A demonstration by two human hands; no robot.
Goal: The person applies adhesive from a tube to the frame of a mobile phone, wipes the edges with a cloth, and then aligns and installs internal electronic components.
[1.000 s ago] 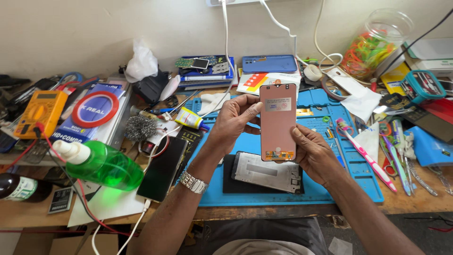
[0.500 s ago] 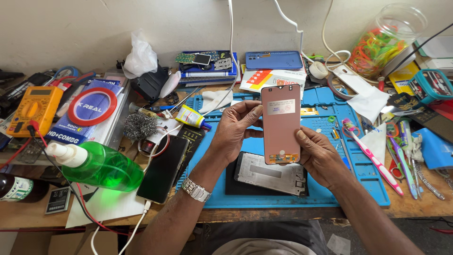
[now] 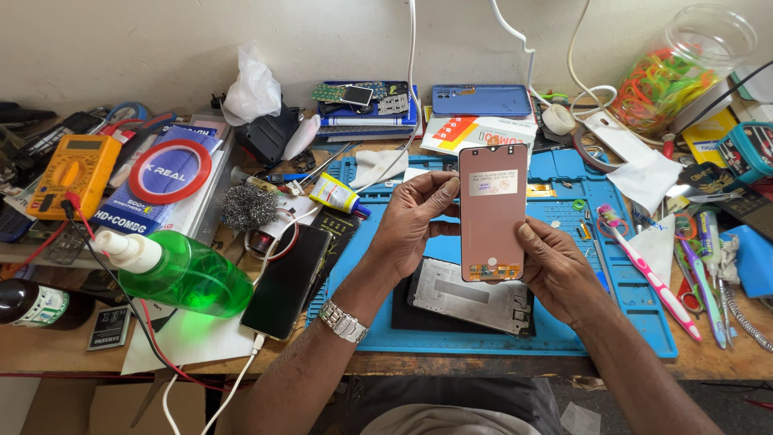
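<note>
The copper-backed phone screen panel (image 3: 492,211) stands upright between both grips, left hand (image 3: 415,221) pinching its upper edge, right hand (image 3: 555,270) its lower.

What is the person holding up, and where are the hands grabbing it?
A copper-coloured phone screen panel, upright. The left hand pinches its left edge; the right hand grips its lower right edge.

From my remote seat the workbench reads bright and evenly lit, soft daylight-like light falling from above and the front; shadows under my hands are faint and short; the green bottle (image 3: 187,275) glows and throws a green patch on the paper below; the picture is sharp at centre; wide-lens bending curves the bench edge and stretches the corners.
</note>
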